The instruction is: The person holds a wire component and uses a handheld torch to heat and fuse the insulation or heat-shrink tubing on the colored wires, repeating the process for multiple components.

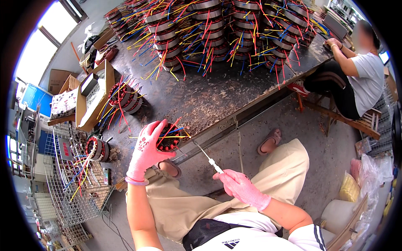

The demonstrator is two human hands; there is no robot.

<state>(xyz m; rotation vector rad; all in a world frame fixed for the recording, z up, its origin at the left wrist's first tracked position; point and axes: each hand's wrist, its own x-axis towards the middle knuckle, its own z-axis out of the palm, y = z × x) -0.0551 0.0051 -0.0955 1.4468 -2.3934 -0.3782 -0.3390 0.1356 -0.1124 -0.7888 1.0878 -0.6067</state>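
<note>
The left hand (145, 151) grips one wound stator (168, 141) at the bench (209, 100) edge while the right hand (239, 186) pinches a thin tool (206, 155) pointed at it, so this one looks mid-work, with stacks (226, 29) waiting behind.

Wound stators (234, 29) stand stacked along the desk's (209, 100) far edge. A smaller stack (125, 97) sits near its left edge, beside an open carton (94, 98). A wire basket (71, 184) stands left of the near corner. A seated person (356, 79) occupies the right end.
</note>
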